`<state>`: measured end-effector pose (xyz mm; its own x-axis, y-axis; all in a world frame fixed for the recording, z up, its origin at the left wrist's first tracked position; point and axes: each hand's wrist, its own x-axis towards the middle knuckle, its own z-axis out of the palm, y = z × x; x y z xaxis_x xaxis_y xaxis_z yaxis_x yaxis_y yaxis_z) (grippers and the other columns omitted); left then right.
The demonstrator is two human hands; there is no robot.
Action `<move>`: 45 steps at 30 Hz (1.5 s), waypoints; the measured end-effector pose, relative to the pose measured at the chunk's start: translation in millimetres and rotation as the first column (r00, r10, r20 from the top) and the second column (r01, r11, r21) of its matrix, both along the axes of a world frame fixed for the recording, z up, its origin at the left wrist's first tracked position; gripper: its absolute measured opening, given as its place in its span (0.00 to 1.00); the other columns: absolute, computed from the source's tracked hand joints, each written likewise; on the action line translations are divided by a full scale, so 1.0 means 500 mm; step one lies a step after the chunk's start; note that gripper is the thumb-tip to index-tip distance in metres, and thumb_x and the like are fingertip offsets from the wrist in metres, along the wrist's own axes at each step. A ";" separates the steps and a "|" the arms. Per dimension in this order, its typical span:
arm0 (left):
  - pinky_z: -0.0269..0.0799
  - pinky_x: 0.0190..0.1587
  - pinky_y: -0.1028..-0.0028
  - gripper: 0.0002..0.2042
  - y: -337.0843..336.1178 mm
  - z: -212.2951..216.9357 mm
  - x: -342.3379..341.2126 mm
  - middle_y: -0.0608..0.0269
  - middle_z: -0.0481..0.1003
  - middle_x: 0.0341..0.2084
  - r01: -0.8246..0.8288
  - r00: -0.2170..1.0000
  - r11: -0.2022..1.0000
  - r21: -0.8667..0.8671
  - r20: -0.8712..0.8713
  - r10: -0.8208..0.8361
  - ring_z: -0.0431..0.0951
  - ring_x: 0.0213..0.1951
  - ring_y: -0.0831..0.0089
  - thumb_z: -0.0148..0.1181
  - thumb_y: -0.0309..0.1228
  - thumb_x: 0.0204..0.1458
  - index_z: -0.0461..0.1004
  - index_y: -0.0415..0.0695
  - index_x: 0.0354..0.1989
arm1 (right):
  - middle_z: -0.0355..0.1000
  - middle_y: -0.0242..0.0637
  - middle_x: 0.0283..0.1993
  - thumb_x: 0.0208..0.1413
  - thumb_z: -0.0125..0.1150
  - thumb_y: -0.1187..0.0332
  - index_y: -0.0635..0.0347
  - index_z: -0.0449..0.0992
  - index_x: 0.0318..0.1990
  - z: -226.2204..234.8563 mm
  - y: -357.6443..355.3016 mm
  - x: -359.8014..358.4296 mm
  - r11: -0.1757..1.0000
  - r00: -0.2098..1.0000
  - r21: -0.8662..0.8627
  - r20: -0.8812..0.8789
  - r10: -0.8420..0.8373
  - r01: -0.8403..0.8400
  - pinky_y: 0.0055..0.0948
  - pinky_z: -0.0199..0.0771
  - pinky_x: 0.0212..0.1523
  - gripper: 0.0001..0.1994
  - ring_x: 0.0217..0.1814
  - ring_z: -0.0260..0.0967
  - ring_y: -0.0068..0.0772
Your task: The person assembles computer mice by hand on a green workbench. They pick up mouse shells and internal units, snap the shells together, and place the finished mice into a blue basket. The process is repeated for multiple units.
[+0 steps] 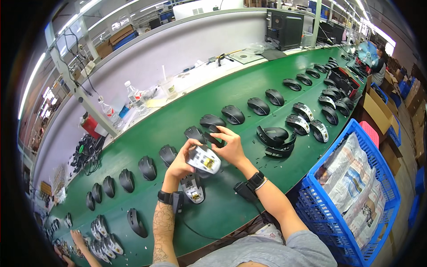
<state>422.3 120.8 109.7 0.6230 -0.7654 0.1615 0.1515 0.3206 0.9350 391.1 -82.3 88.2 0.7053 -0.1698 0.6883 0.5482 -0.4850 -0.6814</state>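
My left hand (180,163) is closed round a half-assembled computer mouse (204,161), its white inside with a yellow patch facing up. Just above and to the right of it, my right hand (231,149) pinches a dark, curved piece (214,139) that looks like a mouse cover. Below my left hand, another mouse with its white inside showing (192,188) lies on the green bench. Black mice (194,134) sit right behind my hands, partly hidden by them. Each wrist wears a black band, with a dark box beside it.
Finished-looking black mice (233,114) run in a row along the green bench (249,202). Loose black covers (279,150) lie to the right, near open white mice (297,124). A blue crate (320,209) stands at the right edge. Another person's hand (79,239) works at lower left.
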 end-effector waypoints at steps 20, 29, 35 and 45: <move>0.59 0.61 0.55 0.40 0.001 0.008 0.008 0.61 0.63 0.57 -0.206 0.896 0.850 -0.485 -0.442 -0.035 0.59 0.61 0.52 0.71 0.33 0.37 0.56 0.49 0.62 | 0.70 0.47 0.49 0.33 0.67 0.74 0.62 0.78 0.40 0.011 -0.007 -0.008 0.992 0.995 0.078 -0.005 -0.103 0.103 0.30 0.72 0.45 0.19 0.43 0.72 0.37; 0.56 0.61 0.50 0.27 0.012 0.014 0.021 0.55 0.60 0.60 -0.268 0.897 0.907 -0.324 -0.428 0.112 0.58 0.61 0.49 0.53 0.27 0.45 0.59 0.48 0.58 | 0.68 0.42 0.50 0.37 0.70 0.71 0.62 0.69 0.54 0.045 0.032 -0.026 0.950 0.975 0.236 -0.031 0.219 -0.206 0.27 0.73 0.42 0.31 0.41 0.70 0.29; 0.62 0.58 0.57 0.28 -0.031 -0.017 0.009 0.58 0.63 0.57 -0.466 0.833 0.871 -0.152 -0.406 0.375 0.66 0.57 0.63 0.52 0.49 0.53 0.58 0.49 0.59 | 0.72 0.44 0.44 0.35 0.73 0.67 0.66 0.72 0.49 0.031 0.060 -0.042 0.978 0.971 0.060 -0.121 0.205 -0.199 0.30 0.72 0.45 0.29 0.45 0.70 0.36; 0.67 0.55 0.65 0.35 -0.064 -0.028 -0.019 0.57 0.65 0.55 -0.410 0.904 0.911 0.036 -0.118 0.411 0.68 0.54 0.64 0.63 0.22 0.42 0.54 0.45 0.61 | 0.71 0.44 0.48 0.35 0.73 0.67 0.66 0.74 0.47 0.034 0.045 -0.040 0.979 0.967 -0.059 -0.180 0.180 -0.194 0.32 0.71 0.49 0.27 0.47 0.71 0.39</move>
